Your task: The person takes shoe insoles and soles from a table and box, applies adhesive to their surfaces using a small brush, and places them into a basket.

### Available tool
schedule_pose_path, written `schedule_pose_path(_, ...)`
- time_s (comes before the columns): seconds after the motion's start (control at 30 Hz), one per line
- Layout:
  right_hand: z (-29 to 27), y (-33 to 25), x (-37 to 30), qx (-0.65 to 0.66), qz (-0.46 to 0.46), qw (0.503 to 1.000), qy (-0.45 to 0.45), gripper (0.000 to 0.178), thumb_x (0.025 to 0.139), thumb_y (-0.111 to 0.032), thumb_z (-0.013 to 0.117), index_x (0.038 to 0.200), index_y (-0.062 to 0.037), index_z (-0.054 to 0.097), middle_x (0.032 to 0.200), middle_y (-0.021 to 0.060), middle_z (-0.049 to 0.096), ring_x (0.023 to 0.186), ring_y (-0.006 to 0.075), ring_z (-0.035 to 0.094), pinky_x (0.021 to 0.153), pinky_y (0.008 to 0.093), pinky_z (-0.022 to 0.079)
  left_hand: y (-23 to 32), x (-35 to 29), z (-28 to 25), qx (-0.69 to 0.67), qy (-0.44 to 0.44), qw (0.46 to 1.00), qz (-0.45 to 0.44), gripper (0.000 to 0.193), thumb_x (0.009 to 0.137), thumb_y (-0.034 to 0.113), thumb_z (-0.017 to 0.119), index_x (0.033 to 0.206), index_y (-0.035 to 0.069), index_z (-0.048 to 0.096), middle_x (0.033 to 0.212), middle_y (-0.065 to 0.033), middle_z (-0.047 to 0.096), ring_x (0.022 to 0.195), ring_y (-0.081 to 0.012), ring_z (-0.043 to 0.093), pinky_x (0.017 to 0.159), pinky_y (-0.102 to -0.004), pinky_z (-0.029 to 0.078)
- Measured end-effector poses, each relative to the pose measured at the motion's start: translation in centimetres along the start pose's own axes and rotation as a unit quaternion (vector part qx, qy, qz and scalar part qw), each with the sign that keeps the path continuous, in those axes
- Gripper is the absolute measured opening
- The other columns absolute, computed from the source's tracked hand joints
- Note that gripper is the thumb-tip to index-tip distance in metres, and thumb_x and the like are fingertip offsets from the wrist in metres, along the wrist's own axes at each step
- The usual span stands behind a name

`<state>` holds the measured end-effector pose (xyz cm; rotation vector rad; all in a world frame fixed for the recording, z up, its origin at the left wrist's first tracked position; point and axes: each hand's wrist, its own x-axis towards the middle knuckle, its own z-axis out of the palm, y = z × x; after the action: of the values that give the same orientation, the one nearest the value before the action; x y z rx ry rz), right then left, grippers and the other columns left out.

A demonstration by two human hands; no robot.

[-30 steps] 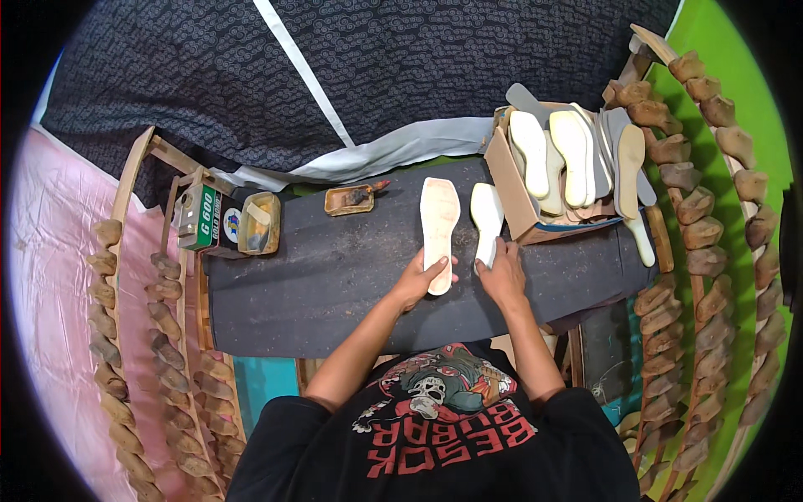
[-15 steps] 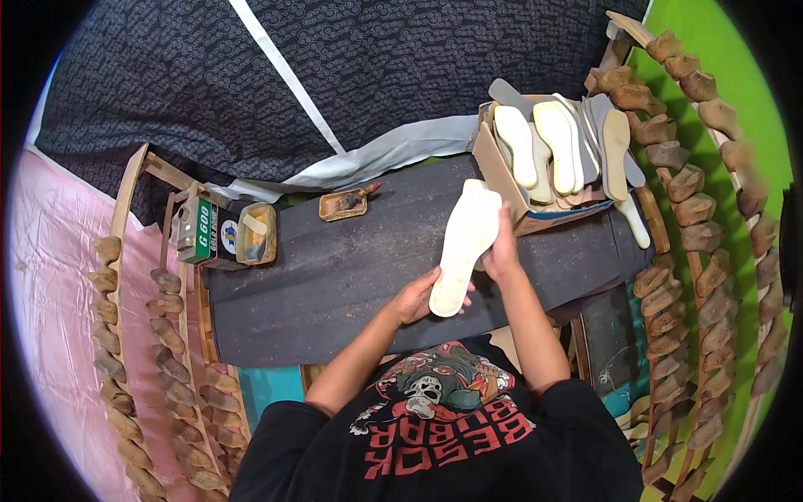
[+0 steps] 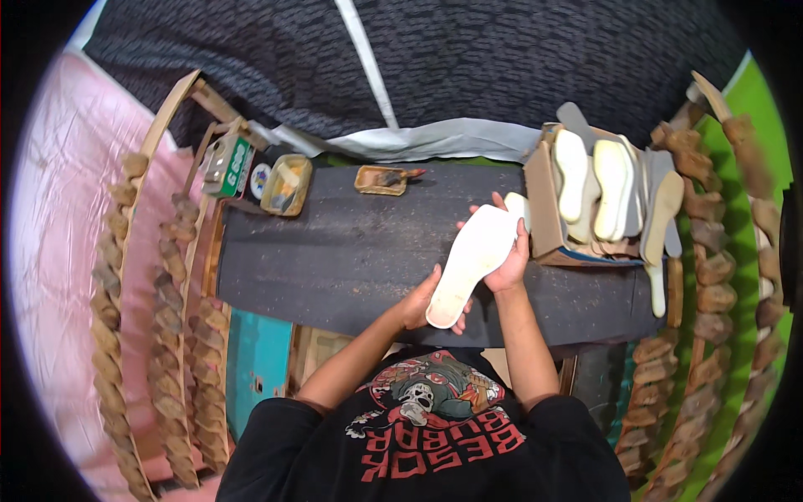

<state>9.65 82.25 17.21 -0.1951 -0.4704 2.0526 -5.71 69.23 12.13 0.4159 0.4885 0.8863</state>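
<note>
A white insole (image 3: 478, 255) lies slantwise between my hands above the dark-covered table, its broad flat face up. My left hand (image 3: 416, 303) grips it at the narrow heel end, thumb at the edge and fingers underneath. Along the wide forefoot end, my right hand (image 3: 512, 261) supports it from below and the right side, with fingertips showing past the toe edge. The pale end of another insole (image 3: 519, 206) peeks out behind the first, by the right fingers; most of it is hidden.
At the right of the table (image 3: 351, 259) stands a cardboard box (image 3: 545, 209) of upright insoles. A small tray (image 3: 368, 189) with a brush lies at the back. A tub (image 3: 276, 205) and a metal can (image 3: 224, 171) sit left. Racks of wooden shoe lasts (image 3: 711, 268) flank both sides.
The head view has swung, so the table and box sit further right. My right hand has opened out under the forefoot, and a second insole's end now shows behind the first.
</note>
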Motion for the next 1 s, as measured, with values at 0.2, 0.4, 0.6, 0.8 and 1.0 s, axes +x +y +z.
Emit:
schedule_pose_path(0.2,-1.8,4.1,1.0,0.023,0.111,0.994,-0.001,0.063,0.107,-0.053,0.035,0.139,-0.0023,0.054,0.116,0.011,0.07,0.104,0.0233,0.069,0.091,0.0393,0.058,-1.1,-2.8,0.7,0.042,0.145,0.988,0.019,0.092,0.098,0.078,0.01,0.136,0.006,0.053,0.1,-0.0149,0.066,0.083,-0.0331,0.073,0.079,-0.0474,0.061)
schedule_pose_path(0.4,-1.4,8.5,2.6,-0.066,0.134,0.988,0.025,0.058,0.108,-0.052,0.037,0.132,-0.0035,0.059,0.114,0.0088,0.07,0.104,0.0213,0.068,0.093,0.0359,0.055,0.0,-6.0,-0.6,0.043,0.176,0.981,0.064,0.092,0.097,0.081,0.016,0.138,0.008,0.052,0.096,-0.0134,0.067,0.073,-0.0289,0.072,0.069,-0.0427,0.062)
schedule_pose_path(0.6,-3.4,10.6,6.9,-0.136,0.138,0.978,0.073,0.061,0.108,-0.051,0.039,0.14,-0.0022,0.054,0.111,0.0087,0.068,0.1,0.0201,0.067,0.089,0.0341,0.055,1.6,-6.8,-4.4,-0.068,0.141,0.984,0.084,0.083,0.102,0.074,0.017,0.141,0.009,0.051,0.096,-0.0139,0.067,0.074,-0.0296,0.072,0.07,-0.0441,0.062)
schedule_pose_path(0.8,-4.0,12.0,12.5,-0.389,0.164,0.894,0.147,0.062,0.105,-0.045,0.054,0.151,-0.0042,0.043,0.101,0.0079,0.065,0.078,0.0162,0.065,0.068,0.0291,0.054,3.0,-8.2,-6.5,-0.073,0.06,0.992,0.087,0.08,0.104,0.071,0.019,0.145,0.009,0.049,0.095,-0.0131,0.067,0.074,-0.0299,0.072,0.069,-0.0437,0.062)
schedule_pose_path(1.0,-3.0,13.9,17.6,-0.496,0.149,0.834,0.193,0.066,0.103,-0.049,0.06,0.152,-0.0081,0.043,0.075,0.0015,0.062,0.056,0.0089,0.056,0.05,0.0242,0.045,6.0,-11.5,-10.5,-0.04,0.028,0.998,0.039,0.078,0.104,0.07,0.021,0.143,0.008,0.049,0.096,-0.0141,0.068,0.074,-0.0313,0.073,0.068,-0.0432,0.062)
